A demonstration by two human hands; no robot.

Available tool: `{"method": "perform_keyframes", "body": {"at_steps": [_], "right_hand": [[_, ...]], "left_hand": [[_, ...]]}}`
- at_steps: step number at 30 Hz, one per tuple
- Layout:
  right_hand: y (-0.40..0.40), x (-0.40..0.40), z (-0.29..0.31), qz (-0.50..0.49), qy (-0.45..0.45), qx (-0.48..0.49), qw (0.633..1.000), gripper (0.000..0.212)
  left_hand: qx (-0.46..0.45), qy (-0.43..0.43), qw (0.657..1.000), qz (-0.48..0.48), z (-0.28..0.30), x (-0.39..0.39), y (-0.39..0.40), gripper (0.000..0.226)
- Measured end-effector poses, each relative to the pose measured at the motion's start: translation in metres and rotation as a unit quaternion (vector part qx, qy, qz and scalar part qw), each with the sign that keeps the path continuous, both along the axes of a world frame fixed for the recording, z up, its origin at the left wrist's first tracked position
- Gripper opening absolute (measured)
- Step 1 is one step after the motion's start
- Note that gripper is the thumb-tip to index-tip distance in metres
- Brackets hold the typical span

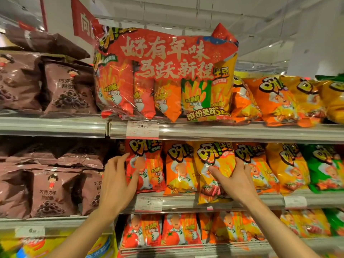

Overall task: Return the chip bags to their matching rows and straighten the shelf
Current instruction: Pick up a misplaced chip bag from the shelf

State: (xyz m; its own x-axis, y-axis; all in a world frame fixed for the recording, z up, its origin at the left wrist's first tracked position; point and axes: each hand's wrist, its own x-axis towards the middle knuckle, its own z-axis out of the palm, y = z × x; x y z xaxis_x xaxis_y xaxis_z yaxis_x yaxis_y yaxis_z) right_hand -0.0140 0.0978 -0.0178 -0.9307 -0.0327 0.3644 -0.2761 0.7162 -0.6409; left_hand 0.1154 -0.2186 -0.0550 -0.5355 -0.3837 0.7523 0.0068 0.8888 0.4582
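A yellow chip bag (214,170) is gripped by the right hand (235,180), thumb across its front and fingers curled round its right edge, and it is held in front of the middle shelf (260,199), overlapping an orange bag (178,168) and hanging past the shelf's rail. The left hand (116,183) is held open with relaxed fingers, its fingertips laid against the left edge of a red bag (147,166) in the same row. Above, a large red multipack (165,75) is seen standing on the upper shelf (242,131), with brown bags (61,86) to its left.
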Motion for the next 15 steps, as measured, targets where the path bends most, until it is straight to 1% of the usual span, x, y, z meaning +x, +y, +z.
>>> {"method": "perform_keyframes", "body": {"at_steps": [3, 7, 9, 12, 15], "right_hand": [[0.014, -0.007, 0.004, -0.023, 0.008, 0.008, 1.000, 0.116], [0.023, -0.021, 0.006, -0.048, 0.039, 0.037, 0.997, 0.112], [0.020, -0.029, 0.005, -0.058, 0.051, 0.047, 0.996, 0.109], [0.011, -0.039, 0.003, -0.073, 0.068, 0.066, 0.993, 0.105], [0.003, -0.045, -0.003, -0.088, 0.086, 0.100, 0.987, 0.100]], "left_hand": [[-0.067, 0.022, 0.997, -0.036, 0.008, -0.003, 0.025, 0.045], [-0.182, -0.023, 0.978, -0.097, 0.012, -0.020, 0.068, 0.037], [-0.238, -0.072, 0.963, -0.108, 0.009, -0.033, 0.086, 0.042], [-0.283, -0.131, 0.946, -0.085, 0.007, -0.047, 0.102, 0.057], [-0.289, -0.164, 0.941, -0.067, 0.005, -0.053, 0.105, 0.053]]}}
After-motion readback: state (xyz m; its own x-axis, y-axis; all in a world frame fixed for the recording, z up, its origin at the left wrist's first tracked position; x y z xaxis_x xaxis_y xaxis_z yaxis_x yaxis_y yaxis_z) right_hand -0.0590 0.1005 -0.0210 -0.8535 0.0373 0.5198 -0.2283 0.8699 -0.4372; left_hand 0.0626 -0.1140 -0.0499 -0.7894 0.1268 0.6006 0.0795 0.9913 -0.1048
